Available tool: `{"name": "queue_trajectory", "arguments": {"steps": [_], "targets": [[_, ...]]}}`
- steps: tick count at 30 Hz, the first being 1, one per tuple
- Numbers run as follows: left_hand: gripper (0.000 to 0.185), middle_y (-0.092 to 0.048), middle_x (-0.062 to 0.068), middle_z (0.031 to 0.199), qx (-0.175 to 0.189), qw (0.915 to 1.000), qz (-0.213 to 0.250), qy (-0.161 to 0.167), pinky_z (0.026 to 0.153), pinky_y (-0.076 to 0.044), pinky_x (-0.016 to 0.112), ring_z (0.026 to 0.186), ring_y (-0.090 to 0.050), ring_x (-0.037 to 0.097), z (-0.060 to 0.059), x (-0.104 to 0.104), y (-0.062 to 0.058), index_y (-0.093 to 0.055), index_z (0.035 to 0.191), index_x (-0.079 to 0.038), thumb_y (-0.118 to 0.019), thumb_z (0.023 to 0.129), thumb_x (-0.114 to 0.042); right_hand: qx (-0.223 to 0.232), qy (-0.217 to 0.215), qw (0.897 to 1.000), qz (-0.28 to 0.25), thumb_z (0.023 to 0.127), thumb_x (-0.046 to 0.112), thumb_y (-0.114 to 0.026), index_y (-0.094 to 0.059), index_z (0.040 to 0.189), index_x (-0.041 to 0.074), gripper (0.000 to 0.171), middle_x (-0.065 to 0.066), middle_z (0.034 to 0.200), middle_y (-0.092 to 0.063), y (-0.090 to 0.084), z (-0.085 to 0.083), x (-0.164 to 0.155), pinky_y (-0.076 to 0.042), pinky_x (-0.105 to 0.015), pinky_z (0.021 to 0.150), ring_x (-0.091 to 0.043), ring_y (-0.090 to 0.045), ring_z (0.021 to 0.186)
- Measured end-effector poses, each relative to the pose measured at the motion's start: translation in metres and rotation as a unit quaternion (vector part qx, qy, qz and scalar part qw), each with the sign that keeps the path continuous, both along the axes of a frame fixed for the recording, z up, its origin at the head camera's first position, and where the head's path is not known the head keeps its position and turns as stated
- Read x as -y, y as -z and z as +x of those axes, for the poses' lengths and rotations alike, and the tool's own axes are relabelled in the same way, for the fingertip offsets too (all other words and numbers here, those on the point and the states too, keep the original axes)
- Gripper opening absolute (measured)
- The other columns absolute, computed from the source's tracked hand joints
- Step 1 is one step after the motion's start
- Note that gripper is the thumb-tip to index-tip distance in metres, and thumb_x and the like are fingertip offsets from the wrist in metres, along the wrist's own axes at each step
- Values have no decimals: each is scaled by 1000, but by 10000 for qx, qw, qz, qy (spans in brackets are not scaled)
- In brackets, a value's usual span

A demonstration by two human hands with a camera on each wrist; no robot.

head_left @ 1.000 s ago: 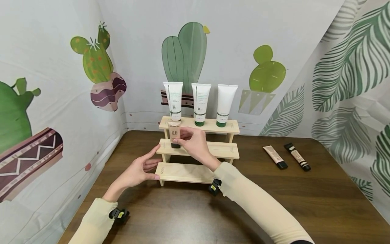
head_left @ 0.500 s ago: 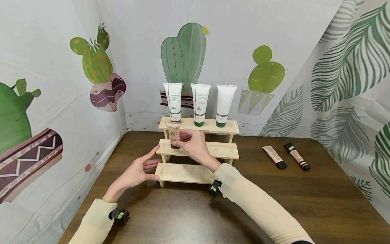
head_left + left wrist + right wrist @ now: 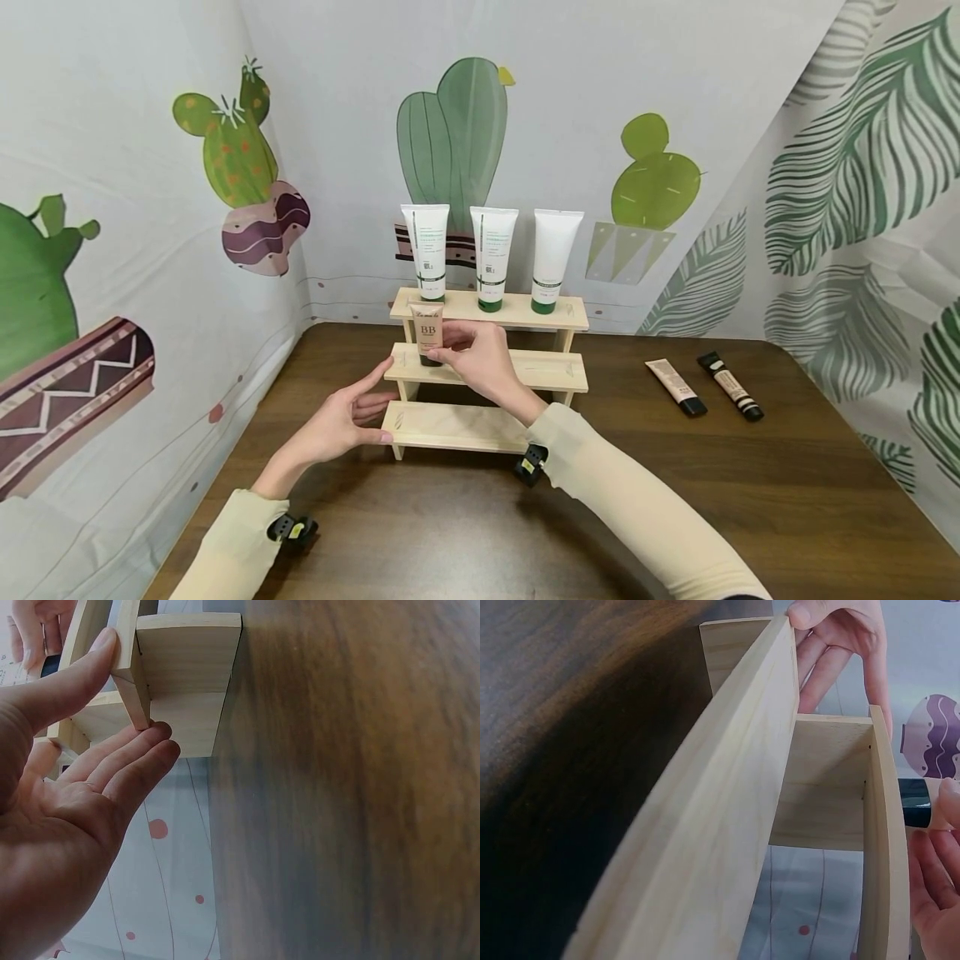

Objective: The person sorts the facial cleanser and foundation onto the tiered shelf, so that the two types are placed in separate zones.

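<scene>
A three-step wooden stand (image 3: 540, 369) sits at the back of a dark wooden table (image 3: 675, 492). My right hand (image 3: 472, 354) pinches a beige BB tube (image 3: 429, 332) that stands cap-down at the left end of the middle step; its dark cap (image 3: 913, 802) shows in the right wrist view. My left hand (image 3: 348, 412) stays open, straight fingers (image 3: 127, 754) and thumb touching the stand's left side panel (image 3: 184, 675). Three white tubes with green caps (image 3: 491, 254) stand on the top step.
Two small tubes, one beige (image 3: 677, 386) and one dark-capped with stripes (image 3: 731, 386), lie flat on the table to the right of the stand. Cactus and leaf printed cloth walls (image 3: 135, 250) close in the left, back and right sides.
The BB tube has sunk slightly in my right hand's pinch toward the middle step. The left hand has not moved.
</scene>
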State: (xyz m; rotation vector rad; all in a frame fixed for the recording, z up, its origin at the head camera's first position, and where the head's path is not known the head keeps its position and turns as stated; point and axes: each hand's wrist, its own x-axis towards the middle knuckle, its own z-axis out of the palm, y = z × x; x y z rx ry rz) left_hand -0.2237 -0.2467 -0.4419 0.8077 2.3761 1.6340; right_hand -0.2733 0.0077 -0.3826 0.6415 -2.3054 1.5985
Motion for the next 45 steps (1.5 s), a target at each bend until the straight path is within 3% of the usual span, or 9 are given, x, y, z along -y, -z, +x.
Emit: {"name": "queue_trajectory", "arguments": {"steps": [4,9,16,24,30,35,38,45], "targets": [[108,-42,28,138,-24,10000,-12,48,97,-41,52,121,-48,41,-1,1,4,-16,154,-22,-80,72,5,97,-74,9999,-53,70,13,-86,-74,99,13,31,5,86,-71,3,1,-3,-56,-23,65,-13,-68,75],[108,-39,20,143,-29,10000,-25,5,98,-43,47,122,-49,35,-1,1,3,-17,153,-27,-81,71,3,76,-155,9997,-153,71,11,-85,-73,102,11,32,0,92,-72,2,4,-11,-56,-23,70,-13,-67,80],[108,-33,14,149,-97,9999,43,56,97,-44,43,123,-49,34,-3,2,4,-17,153,-27,-82,71,-1,-99,-221,9995,-210,74,11,-83,-71,107,7,35,-6,98,-71,-4,15,-31,-56,-24,75,-23,-68,86],[108,-41,18,143,-29,10000,44,-12,97,-44,43,122,-50,33,-2,0,3,-18,153,-28,-82,71,0,-489,89,9986,176,73,15,-84,-72,104,15,33,-3,90,-72,-11,33,-78,-56,-28,73,-12,-67,78],[107,-44,25,138,-30,10000,60,66,97,-43,47,121,-49,39,0,-1,0,-17,153,-26,-81,72,0,-818,501,9950,265,73,7,-83,-72,103,7,32,-10,88,-71,-25,52,-125,-57,-33,67,-21,-68,75],[106,-37,21,145,-60,10000,12,69,96,-44,48,121,-48,39,0,0,0,-17,153,-26,-81,72,-1,-865,898,9916,353,75,2,-80,-70,104,0,30,-14,87,-71,-38,71,-160,-55,-24,65,-28,-67,75],[107,-37,18,145,-4,10000,-18,-11,96,-44,49,121,-50,36,-1,0,0,-19,153,-28,-82,71,-2,-875,1124,9888,448,77,4,-79,-71,103,3,27,-12,87,-71,-31,68,-185,-54,-21,65,-26,-67,75],[107,-37,23,144,17,10000,-17,48,94,-43,54,120,-49,38,-3,1,3,-17,153,-27,-82,72,-2,-774,1667,9773,1054,79,17,-80,-72,102,15,25,-1,87,-71,8,49,-247,-51,-14,63,-12,-66,74]]}}
